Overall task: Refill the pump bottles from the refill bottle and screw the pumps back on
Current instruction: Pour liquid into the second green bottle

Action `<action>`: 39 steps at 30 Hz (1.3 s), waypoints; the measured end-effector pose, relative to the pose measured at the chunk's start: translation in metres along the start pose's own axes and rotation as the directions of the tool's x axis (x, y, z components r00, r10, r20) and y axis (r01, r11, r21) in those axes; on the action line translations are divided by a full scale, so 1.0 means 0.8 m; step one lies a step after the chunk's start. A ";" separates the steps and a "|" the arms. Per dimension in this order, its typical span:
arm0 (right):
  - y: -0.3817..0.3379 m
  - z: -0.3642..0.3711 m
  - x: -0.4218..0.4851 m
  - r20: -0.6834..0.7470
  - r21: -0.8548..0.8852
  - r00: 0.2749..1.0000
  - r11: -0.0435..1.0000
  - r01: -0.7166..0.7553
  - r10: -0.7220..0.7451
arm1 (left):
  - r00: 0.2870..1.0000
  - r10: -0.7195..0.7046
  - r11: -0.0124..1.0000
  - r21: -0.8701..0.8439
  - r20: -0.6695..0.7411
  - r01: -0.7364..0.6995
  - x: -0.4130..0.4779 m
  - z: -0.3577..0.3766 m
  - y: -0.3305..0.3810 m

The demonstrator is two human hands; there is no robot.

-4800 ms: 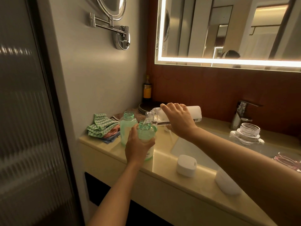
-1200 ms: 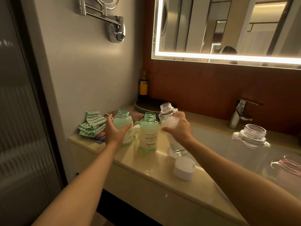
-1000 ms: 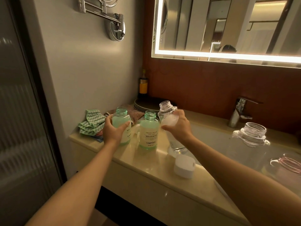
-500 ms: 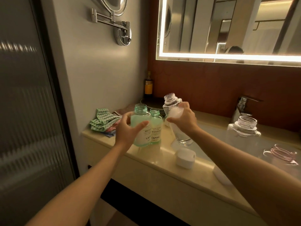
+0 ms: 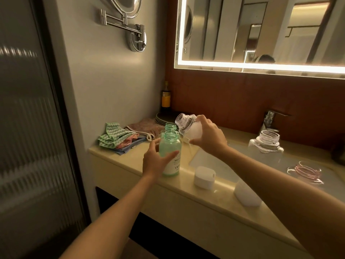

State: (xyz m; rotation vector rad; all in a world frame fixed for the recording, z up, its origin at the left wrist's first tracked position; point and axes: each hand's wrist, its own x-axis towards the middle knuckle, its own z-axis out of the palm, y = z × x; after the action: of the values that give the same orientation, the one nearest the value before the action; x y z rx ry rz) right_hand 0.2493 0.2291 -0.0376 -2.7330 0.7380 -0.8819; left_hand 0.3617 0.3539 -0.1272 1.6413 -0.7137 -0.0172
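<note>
My left hand (image 5: 155, 161) grips a green pump bottle (image 5: 170, 155) with no pump, standing near the counter's front edge. A second green bottle (image 5: 170, 127) stands right behind it, only its open neck showing. My right hand (image 5: 208, 138) holds the clear refill bottle (image 5: 188, 127) off the counter, tilted with its open mouth pointing up and left, just above and to the right of the front bottle's neck. No liquid stream is visible. Two white pump tops, one (image 5: 204, 177) near the front bottle and another (image 5: 246, 195) further right, lie on the counter edge.
Folded cloths (image 5: 119, 140) and a stack of dark plates (image 5: 164, 117) sit at the counter's back left. The sink basin (image 5: 214, 161) lies right of the bottles, with a faucet (image 5: 269, 121), a clear jar (image 5: 267, 143) and a pink-rimmed jar (image 5: 306, 171) beyond.
My left hand has carried one green bottle from the left to in front of the other and set it near the edge. My right hand lifted and tilted the refill bottle toward it.
</note>
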 end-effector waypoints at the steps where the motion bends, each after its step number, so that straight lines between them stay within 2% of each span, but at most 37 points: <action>1: 0.001 0.000 0.000 0.009 -0.049 1.000 0.999 0.018 -0.017 | 1.000 -0.003 1.000 0.014 -0.001 0.003 0.000 0.001 0.000; 5: 0.003 0.001 -0.001 0.029 -0.191 0.996 0.978 0.085 -0.081 | 1.000 -0.009 0.998 0.069 -0.018 0.010 0.001 0.002 0.002; 15: 0.006 -0.001 0.004 0.021 -0.293 0.991 0.946 0.135 -0.135 | 0.998 -0.014 0.995 0.099 -0.060 0.020 -0.004 0.006 0.004; 39: -0.004 -0.010 0.010 0.071 -0.413 0.980 0.889 0.199 -0.186 | 0.999 -0.044 0.985 0.169 -0.007 0.045 -0.002 -0.001 0.010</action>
State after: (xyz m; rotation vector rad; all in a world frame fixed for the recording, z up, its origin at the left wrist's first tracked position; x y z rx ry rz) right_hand 0.2516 0.2278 -0.0258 -3.2411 0.7319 -0.7924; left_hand 0.3573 0.3552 -0.1207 1.8194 -0.6910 0.0147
